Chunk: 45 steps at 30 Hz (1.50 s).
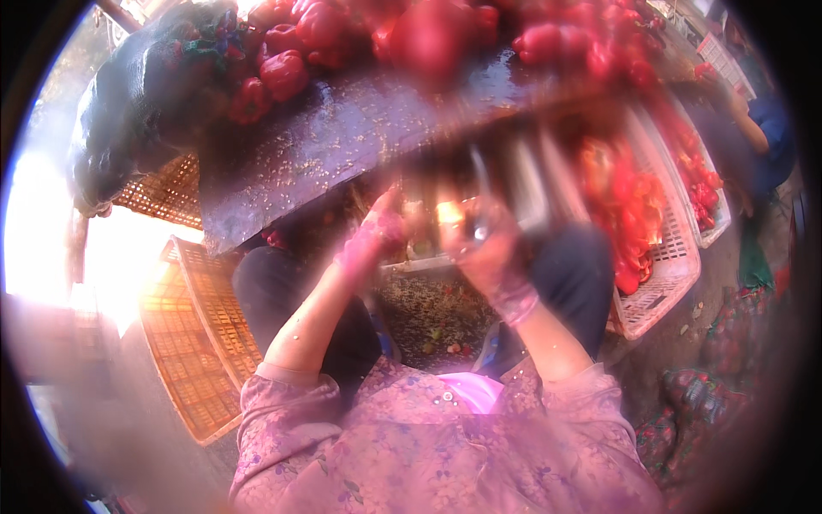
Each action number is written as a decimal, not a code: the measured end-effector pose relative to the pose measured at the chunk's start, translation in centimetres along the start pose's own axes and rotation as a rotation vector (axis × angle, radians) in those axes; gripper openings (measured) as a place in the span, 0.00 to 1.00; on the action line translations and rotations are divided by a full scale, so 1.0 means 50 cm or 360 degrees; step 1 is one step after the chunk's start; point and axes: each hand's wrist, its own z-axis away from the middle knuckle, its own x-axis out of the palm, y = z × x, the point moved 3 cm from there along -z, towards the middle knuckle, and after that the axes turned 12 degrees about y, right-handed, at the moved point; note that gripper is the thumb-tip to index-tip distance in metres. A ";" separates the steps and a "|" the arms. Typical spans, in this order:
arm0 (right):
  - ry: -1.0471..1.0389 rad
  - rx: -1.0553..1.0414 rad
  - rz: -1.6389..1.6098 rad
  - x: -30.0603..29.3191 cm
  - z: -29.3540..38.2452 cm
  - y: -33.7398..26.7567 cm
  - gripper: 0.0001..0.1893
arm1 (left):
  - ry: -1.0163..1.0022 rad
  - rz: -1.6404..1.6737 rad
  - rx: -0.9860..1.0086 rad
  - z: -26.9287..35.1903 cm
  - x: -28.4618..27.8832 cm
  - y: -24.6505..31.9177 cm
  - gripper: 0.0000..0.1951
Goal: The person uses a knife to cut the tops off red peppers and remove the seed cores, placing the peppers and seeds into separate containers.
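Both my hands wear thin pinkish gloves and are blurred, held over a crate between my knees. My left hand (381,225) has its fingers pointing up and away, and whether it holds anything is unclear. My right hand (485,247) is curled round something with a shiny metal spot, perhaps a knife handle; a blurred blade-like shape rises above it. A pale orange piece (449,212) lies or is held beside the right fingers, too blurred to name. Beyond my hands is a seed-strewn metal-looking table (321,141), with whole red bell peppers (284,75) heaped along its far side.
At my right, a plastic crate (664,283) holds cut red peppers (620,218), beside a second crate (713,212). Mesh sacks (700,392) lie lower right. An orange crate (192,340) and a large sack (128,109) are at left. Another person's arm (748,125) shows far right.
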 end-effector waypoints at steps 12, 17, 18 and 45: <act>0.0010 -0.0101 0.0179 -0.032 -0.034 -0.008 0.11 | -0.0268 0.0103 0.0806 0.010 -0.015 0.012 0.17; 0.0004 -0.0206 0.0230 0.006 -0.042 -0.001 0.11 | -0.0058 -0.0637 0.1110 -0.016 0.025 -0.016 0.13; 0.0009 -0.0226 0.0246 0.010 -0.044 0.000 0.11 | -0.0104 -0.0207 0.0835 -0.019 0.026 -0.031 0.12; 0.0811 0.0333 -0.0282 -0.305 -0.111 -0.041 0.18 | 0.0431 -0.0239 0.0741 -0.414 -0.007 0.192 0.17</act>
